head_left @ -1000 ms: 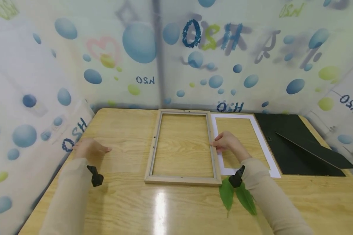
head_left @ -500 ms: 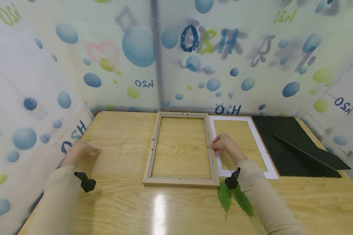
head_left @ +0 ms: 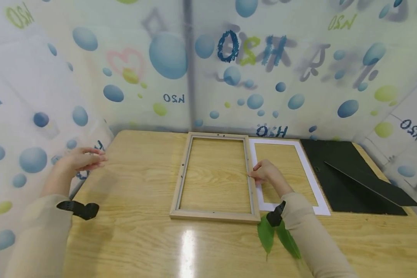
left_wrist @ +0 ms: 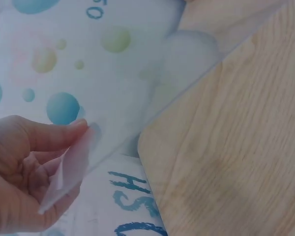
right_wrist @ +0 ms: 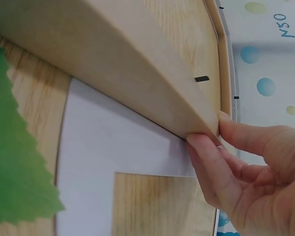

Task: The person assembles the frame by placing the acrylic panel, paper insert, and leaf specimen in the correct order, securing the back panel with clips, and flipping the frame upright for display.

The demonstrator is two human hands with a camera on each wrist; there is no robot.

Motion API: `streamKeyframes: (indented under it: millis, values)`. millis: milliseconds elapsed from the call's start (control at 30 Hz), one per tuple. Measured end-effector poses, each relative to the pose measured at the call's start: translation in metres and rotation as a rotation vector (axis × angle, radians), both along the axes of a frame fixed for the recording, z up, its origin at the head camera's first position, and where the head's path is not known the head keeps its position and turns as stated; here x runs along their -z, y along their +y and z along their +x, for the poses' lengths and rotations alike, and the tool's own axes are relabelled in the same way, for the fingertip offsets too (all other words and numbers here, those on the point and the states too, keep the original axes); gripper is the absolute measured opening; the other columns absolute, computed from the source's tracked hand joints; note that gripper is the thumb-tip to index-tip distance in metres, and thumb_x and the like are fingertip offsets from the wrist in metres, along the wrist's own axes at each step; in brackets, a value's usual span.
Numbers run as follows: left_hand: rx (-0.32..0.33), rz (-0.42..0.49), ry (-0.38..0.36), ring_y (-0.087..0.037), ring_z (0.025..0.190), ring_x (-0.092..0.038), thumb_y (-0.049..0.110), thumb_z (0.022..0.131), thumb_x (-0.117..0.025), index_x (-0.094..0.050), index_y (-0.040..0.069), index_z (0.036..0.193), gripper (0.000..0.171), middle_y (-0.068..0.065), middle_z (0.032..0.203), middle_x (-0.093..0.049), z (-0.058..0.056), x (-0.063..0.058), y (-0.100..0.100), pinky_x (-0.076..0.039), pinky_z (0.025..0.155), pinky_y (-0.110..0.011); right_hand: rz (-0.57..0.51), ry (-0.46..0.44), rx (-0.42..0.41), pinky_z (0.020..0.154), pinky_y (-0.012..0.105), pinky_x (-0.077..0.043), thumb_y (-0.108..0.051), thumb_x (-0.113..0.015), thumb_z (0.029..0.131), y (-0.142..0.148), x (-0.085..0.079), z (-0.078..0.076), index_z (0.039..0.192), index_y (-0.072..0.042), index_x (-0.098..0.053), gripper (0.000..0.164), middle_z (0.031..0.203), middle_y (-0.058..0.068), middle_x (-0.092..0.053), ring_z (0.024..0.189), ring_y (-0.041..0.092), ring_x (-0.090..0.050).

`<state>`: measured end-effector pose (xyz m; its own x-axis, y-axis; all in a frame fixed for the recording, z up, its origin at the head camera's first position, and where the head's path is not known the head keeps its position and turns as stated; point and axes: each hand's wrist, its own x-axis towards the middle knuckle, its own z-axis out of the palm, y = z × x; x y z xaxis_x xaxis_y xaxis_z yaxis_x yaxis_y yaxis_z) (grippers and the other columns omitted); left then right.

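Wood-grained table [head_left: 135, 239], lower half. One clear sheet [left_wrist: 142, 88] is pinched by left hand [head_left: 79, 162]; one wooden frame [head_left: 213, 215], centre, by right hand [head_left: 265, 173].

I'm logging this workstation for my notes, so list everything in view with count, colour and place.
wooden frame: one, light wood, mid-table
tabs: several, black, along the frame's inner sides
white mat: one, white, right of the frame
backing board: one, black, right of the mat
stand leg: one, black, angled up from the board
leaves: two, green, by the frame's near right corner
clear sheet: one, transparent, in the left hand
table: one, pale wood, beneath
printed backdrop: white, blue and green bubbles, behind and beside
wrist straps: two, black, one per wrist
sleeves: two, beige, both arms
left hand: one, bare, far left
right hand: one, bare, gripping the frame's right side
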<state>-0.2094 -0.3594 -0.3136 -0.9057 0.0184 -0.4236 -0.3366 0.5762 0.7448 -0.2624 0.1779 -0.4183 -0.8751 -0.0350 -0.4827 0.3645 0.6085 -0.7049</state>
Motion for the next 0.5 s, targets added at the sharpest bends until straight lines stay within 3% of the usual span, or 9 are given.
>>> streamKeyframes:
  millis: [67,100,167,233,267,333,400,433,500]
  values:
    - [-0.008,0.007,0.011,0.006,0.068,-0.062,0.026,0.095,-0.047,-0.021,-0.012,0.136,0.061,0.023,0.072,-0.062,0.001,-0.003,-0.002,-0.053,0.066,-0.014,0.011,-0.002,0.007,0.057,0.029,-0.057,-0.01,-0.066,0.083,-0.008,-0.019,0.012,0.104,0.009,-0.045,0.035,0.074,0.011,-0.058,0.053,0.014,-0.062]
    - [-0.016,0.01,0.015,0.006,0.068,-0.062,0.028,0.095,-0.048,-0.021,-0.01,0.136,0.062,0.024,0.072,-0.062,0.002,-0.003,-0.003,-0.053,0.065,-0.013,0.021,-0.012,0.01,0.057,0.029,-0.057,-0.01,-0.066,0.082,-0.007,-0.018,0.01,0.105,0.01,-0.045,0.036,0.073,0.011,-0.058,0.052,0.014,-0.062]
    - [-0.04,0.032,0.018,0.006,0.069,-0.062,0.029,0.094,-0.05,-0.02,-0.008,0.138,0.065,0.025,0.072,-0.062,0.005,-0.004,-0.005,-0.053,0.065,-0.013,-0.023,-0.004,-0.016,0.055,0.029,-0.057,-0.014,-0.07,0.08,0.004,0.003,-0.005,0.101,0.009,-0.046,0.04,0.072,0.012,-0.058,0.053,0.015,-0.063]
    - [-0.066,0.063,0.025,0.006,0.069,-0.063,0.029,0.093,-0.052,-0.023,-0.005,0.136,0.063,0.024,0.072,-0.062,0.009,-0.005,-0.007,-0.053,0.064,-0.013,-0.072,0.006,-0.034,0.053,0.031,-0.057,-0.021,-0.076,0.074,0.021,0.043,-0.031,0.096,0.006,-0.046,0.046,0.071,0.013,-0.06,0.054,0.019,-0.065]
    - [-0.08,0.086,0.029,0.006,0.069,-0.063,0.029,0.092,-0.053,-0.029,-0.001,0.134,0.057,0.024,0.072,-0.063,0.011,-0.005,-0.008,-0.053,0.064,-0.013,-0.091,0.014,-0.044,0.052,0.031,-0.057,-0.022,-0.077,0.073,0.021,0.047,-0.031,0.097,0.005,-0.047,0.046,0.074,0.014,-0.061,0.056,0.019,-0.066]
    - [-0.105,0.147,0.043,0.004,0.069,-0.064,0.027,0.091,-0.056,-0.042,0.008,0.124,0.041,0.022,0.073,-0.064,0.013,-0.005,-0.011,-0.053,0.064,-0.013,-0.124,0.02,-0.061,0.052,0.032,-0.057,-0.024,-0.078,0.072,0.033,0.073,-0.048,0.096,0.005,-0.047,0.049,0.075,0.016,-0.062,0.058,0.022,-0.067]
    - [-0.121,0.21,0.063,0.003,0.069,-0.064,0.025,0.09,-0.058,-0.053,0.02,0.107,0.019,0.02,0.075,-0.066,0.016,-0.005,-0.014,-0.054,0.063,-0.014,-0.095,0.016,-0.047,0.055,0.033,-0.057,-0.022,-0.076,0.075,0.028,0.062,-0.041,0.099,0.005,-0.047,0.046,0.078,0.017,-0.061,0.06,0.022,-0.067]
    - [-0.127,0.25,0.073,0.002,0.069,-0.065,0.023,0.09,-0.058,-0.056,0.025,0.098,0.009,0.019,0.075,-0.067,0.017,-0.005,-0.015,-0.054,0.063,-0.014,-0.085,0.011,-0.039,0.055,0.032,-0.057,-0.019,-0.074,0.077,0.021,0.047,-0.031,0.1,0.006,-0.047,0.044,0.078,0.015,-0.061,0.059,0.021,-0.066]
    - [-0.147,0.353,0.091,-0.001,0.069,-0.066,0.019,0.09,-0.058,-0.061,0.028,0.088,0.01,0.016,0.076,-0.068,0.02,-0.005,-0.018,-0.054,0.061,-0.014,-0.053,-0.009,-0.022,0.056,0.03,-0.058,-0.013,-0.069,0.081,0.013,0.024,-0.017,0.102,0.008,-0.045,0.039,0.075,0.014,-0.058,0.055,0.018,-0.064]
